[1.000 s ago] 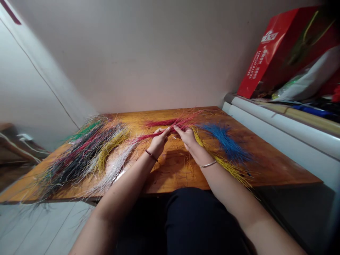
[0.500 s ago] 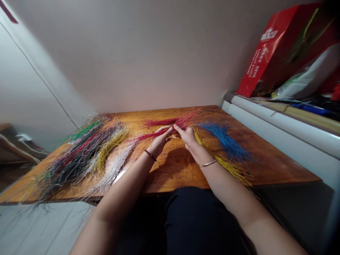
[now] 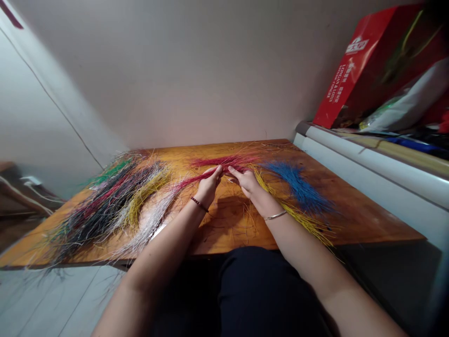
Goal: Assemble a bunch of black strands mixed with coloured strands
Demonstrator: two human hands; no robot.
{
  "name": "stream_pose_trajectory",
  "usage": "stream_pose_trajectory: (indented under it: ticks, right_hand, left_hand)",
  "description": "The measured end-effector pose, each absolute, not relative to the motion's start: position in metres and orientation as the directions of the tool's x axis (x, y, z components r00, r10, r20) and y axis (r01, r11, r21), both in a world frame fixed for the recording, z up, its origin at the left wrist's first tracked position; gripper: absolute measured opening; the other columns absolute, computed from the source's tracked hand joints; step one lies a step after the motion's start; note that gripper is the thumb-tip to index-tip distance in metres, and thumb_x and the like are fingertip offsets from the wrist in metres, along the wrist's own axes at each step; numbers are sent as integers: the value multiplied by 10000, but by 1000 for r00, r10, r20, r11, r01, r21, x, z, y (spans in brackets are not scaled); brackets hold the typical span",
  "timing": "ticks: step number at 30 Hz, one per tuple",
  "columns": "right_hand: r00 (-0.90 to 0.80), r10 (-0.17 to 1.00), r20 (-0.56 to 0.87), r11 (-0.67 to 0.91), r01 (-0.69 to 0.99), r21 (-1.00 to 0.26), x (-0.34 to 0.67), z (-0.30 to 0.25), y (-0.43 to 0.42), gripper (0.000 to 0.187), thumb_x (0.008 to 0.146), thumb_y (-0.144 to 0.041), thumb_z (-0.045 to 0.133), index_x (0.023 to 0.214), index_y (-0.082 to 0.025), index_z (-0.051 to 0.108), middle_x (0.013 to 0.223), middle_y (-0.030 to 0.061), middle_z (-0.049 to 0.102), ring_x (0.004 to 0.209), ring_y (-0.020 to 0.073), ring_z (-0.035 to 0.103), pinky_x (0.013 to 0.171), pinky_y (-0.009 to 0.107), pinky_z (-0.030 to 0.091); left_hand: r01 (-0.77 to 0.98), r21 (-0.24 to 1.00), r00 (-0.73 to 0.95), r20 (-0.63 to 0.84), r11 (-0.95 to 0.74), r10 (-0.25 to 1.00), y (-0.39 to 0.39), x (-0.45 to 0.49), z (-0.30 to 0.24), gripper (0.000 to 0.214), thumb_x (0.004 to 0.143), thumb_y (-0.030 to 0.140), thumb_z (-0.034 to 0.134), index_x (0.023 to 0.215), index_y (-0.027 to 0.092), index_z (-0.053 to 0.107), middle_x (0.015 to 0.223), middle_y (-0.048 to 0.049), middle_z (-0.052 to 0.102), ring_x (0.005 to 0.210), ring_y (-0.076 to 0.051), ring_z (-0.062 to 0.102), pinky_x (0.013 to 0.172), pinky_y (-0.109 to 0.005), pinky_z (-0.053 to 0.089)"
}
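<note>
My left hand (image 3: pixel 208 186) and my right hand (image 3: pixel 245 182) meet at the middle of the table, both pinching a loose bunch of red-dyed fibers (image 3: pixel 210 174). More of the red fibers (image 3: pixel 217 162) fan out just beyond my fingers. A blue fiber pile (image 3: pixel 300 191) lies to the right of my right hand, and a yellow fiber strand (image 3: pixel 301 220) runs under that forearm. Left of my left hand lie white fibers (image 3: pixel 150 222), a yellow bunch (image 3: pixel 145 199) and a dark mixed pile (image 3: pixel 98 210).
The fibers lie on a scuffed orange wooden table (image 3: pixel 358 220), which meets a wall at the back. A white appliance edge (image 3: pixel 368 171) runs along its right side, holding a red paper bag (image 3: pixel 354 65) and a white plastic bag (image 3: pixel 409 100). Loose strands lie across the wood.
The red fibers now lie flatter between my hands, with their upward fan lower. Both hands have shifted slightly, still pinching the bunch.
</note>
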State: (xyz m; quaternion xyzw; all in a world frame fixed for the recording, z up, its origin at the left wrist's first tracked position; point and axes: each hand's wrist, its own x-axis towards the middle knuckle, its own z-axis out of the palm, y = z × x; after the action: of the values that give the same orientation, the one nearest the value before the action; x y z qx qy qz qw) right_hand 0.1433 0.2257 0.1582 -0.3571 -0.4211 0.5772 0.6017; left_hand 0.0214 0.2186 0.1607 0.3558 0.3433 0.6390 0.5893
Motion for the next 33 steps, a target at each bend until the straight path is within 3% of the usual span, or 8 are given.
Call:
stream_pose_trajectory:
  ticks: [6, 10, 14, 19, 22, 29, 33]
  right_hand:
    - [-108, 993, 44, -22, -546, -838, 143, 161, 227, 25, 788, -198, 624, 802, -178, 627, 899, 23, 704, 766, 137, 683, 558, 191, 508]
    - [-215, 973, 90, -52, -578, -814, 146, 162, 225, 123, 838, -171, 521, 849, -193, 642, 978, 21, 698, 847, 132, 674, 610, 197, 514]
    - [-262, 961, 88, -92, -602, -793, 149, 163, 224, 163, 831, -168, 502, 871, -209, 655, 1018, 11, 691, 917, 129, 654, 645, 201, 506]
    - [-289, 951, 107, -97, -610, -786, 151, 163, 223, 80, 763, -213, 634, 841, -223, 650, 963, -7, 693, 920, 139, 645, 645, 204, 503]
    - [-340, 933, 116, -103, -563, -820, 152, 162, 221, 133, 687, -214, 727, 785, -213, 636, 945, -14, 678, 866, 115, 640, 618, 172, 496]
    - [-422, 906, -37, -309, -597, -740, 154, 161, 223, 241, 677, -197, 743, 874, -187, 603, 839, -15, 642, 629, 56, 603, 488, 122, 485]
    - [-540, 825, -164, -497, -558, -665, 155, 160, 225, 247, 705, -175, 717, 908, -142, 582, 817, 16, 639, 583, 54, 589, 473, 118, 492]
  left_hand:
    - [-706, 708, -36, 2, -27, 999, 222, 20, 163, 120, 644, 117, 741, 739, 148, 674, 783, 3, 664, 741, -48, 592, 704, -147, 448]
    - [-751, 660, -9, -49, 25, 999, 223, 17, 164, 74, 688, 106, 705, 728, 158, 671, 772, 1, 667, 737, -51, 599, 676, -135, 459]
    - [-723, 690, 20, -29, 35, 999, 223, 15, 165, 81, 681, 146, 719, 735, 167, 663, 780, -1, 663, 732, -55, 593, 670, -147, 454]
    - [-525, 836, -27, 171, -159, 985, 218, 13, 167, 199, 663, 281, 737, 819, 181, 667, 869, -20, 662, 781, -89, 595, 668, -187, 443]
    - [-350, 896, -58, 271, -274, 961, 213, 11, 170, 256, 665, 367, 720, 848, 197, 663, 908, -35, 661, 837, -131, 609, 662, -218, 445]
    - [-62, 896, -140, 429, -440, 893, 205, 10, 179, 286, 665, 432, 700, 815, 191, 661, 823, -47, 667, 823, -189, 634, 645, -287, 489]
    - [-30, 860, -160, 500, -510, 851, 205, 11, 180, 268, 674, 414, 701, 800, 180, 665, 794, -46, 661, 780, -177, 632, 614, -271, 503]
